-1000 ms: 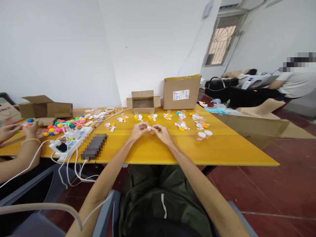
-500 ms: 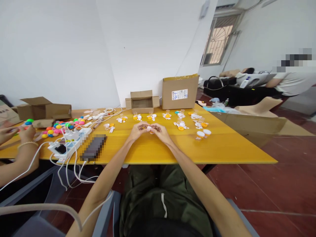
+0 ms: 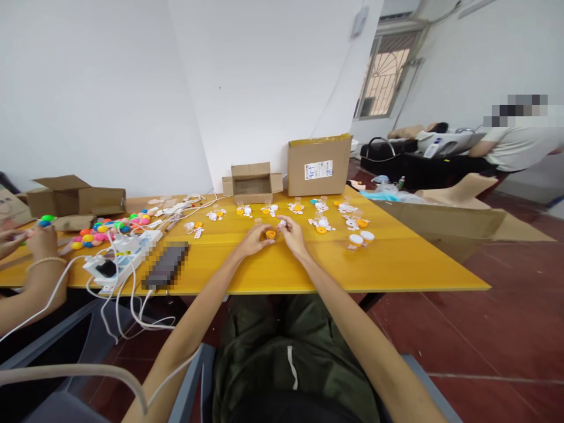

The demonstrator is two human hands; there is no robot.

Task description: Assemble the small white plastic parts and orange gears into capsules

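Observation:
My left hand (image 3: 255,241) is over the middle of the table, thumb and fingers curled around a small round orange cap (image 3: 270,235) whose open side faces up. To its right, my right hand (image 3: 292,237) pinches a small white plastic piece (image 3: 282,223) at its fingertips. A gap separates the two hands. Just behind my left fingers stands a small clear cup (image 3: 258,221), partly hidden. Beyond the hands, little piles of white pieces with orange caps (image 3: 321,230) and clear cups form a loose row. Two white-lidded containers (image 3: 367,235) stand at the right.
A small open carton (image 3: 253,188) and a larger closed box (image 3: 319,166) stand at the back. On the left lie a phone (image 3: 166,265), a power strip (image 3: 134,258) with trailing cables, and colourful balls (image 3: 103,229). A co-worker's hand (image 3: 44,241) is at far left.
My hands were together around the white piece and have drawn apart. My right hand has shifted right with the white piece, and the orange cap in my left hand now shows.

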